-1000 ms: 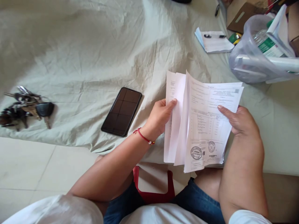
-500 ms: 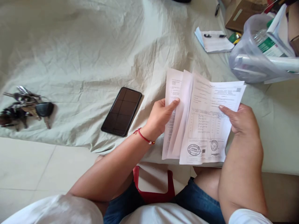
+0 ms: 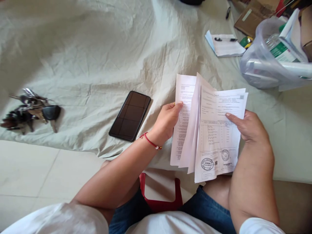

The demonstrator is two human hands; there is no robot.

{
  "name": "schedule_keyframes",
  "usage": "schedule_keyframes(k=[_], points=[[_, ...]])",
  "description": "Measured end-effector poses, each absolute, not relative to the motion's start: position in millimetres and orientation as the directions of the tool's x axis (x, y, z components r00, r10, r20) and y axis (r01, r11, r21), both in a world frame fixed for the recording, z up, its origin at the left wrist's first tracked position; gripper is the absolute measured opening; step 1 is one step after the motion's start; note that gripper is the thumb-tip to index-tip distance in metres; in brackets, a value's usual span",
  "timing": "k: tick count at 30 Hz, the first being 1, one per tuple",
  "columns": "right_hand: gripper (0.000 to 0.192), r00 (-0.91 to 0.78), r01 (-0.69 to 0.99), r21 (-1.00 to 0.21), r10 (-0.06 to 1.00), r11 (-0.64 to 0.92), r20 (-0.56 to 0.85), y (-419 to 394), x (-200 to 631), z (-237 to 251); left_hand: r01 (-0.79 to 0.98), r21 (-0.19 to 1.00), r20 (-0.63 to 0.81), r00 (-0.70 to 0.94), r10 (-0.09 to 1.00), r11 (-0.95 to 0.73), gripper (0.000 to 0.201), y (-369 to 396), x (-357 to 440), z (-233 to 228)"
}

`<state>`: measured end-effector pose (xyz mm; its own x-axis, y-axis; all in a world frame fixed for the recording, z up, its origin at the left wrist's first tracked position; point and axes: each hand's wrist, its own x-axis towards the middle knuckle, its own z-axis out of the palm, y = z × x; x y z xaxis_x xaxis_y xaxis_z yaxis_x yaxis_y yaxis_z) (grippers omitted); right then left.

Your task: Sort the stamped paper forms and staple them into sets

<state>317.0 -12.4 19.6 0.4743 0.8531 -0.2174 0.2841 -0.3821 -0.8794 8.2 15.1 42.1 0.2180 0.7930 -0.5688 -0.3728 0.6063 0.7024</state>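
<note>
Several printed paper sheets are fanned out between my two hands over the edge of the cloth-covered bed or table. The top right sheet carries two round ink stamps, a small table and creases. My left hand pinches the left sheets at their edge, thumb on top and fingers hidden behind. My right hand grips the right edge of the stamped sheets, its thumb on the print and its other fingers out of sight underneath. Left of my left hand lies a black phone, screen up.
A bunch of keys lies at the left. At upper right are a notepad with dark small items on it, a translucent bin holding papers and a bottle, and a cardboard box. A red stool shows below.
The sheets are spread wider apart, and the stamped ones have turned and dropped a little toward me. My right hand has shifted slightly left with them. The view has shifted slightly.
</note>
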Motion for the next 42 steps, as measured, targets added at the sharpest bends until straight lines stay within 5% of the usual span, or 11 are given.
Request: schedule_keyframes(k=[17,24,29,42], points=[[0.074,0.472,0.169,-0.953,0.870,-0.251,-0.146,-10.2,290.1,31.1,-0.393,0.756,-0.468,0.237,0.852,0.524,0.030,13.6,5.9,28.5],[0.072,0.450,0.179,-0.970,0.890,-0.166,-0.069,-8.5,289.9,28.0,-0.512,0.758,-0.365,0.180,0.913,0.404,0.034,15.5,8.0,20.7],[0.062,0.454,0.186,-0.967,0.888,-0.174,-0.073,-8.4,291.6,26.3,-0.442,0.767,-0.418,0.206,0.885,0.465,0.017,14.7,6.2,21.3],[0.063,0.497,0.094,-0.981,0.861,-0.172,-0.104,-5.8,290.5,26.1,-0.459,0.761,-0.401,0.223,0.888,0.459,0.021,12.9,5.6,29.2]])
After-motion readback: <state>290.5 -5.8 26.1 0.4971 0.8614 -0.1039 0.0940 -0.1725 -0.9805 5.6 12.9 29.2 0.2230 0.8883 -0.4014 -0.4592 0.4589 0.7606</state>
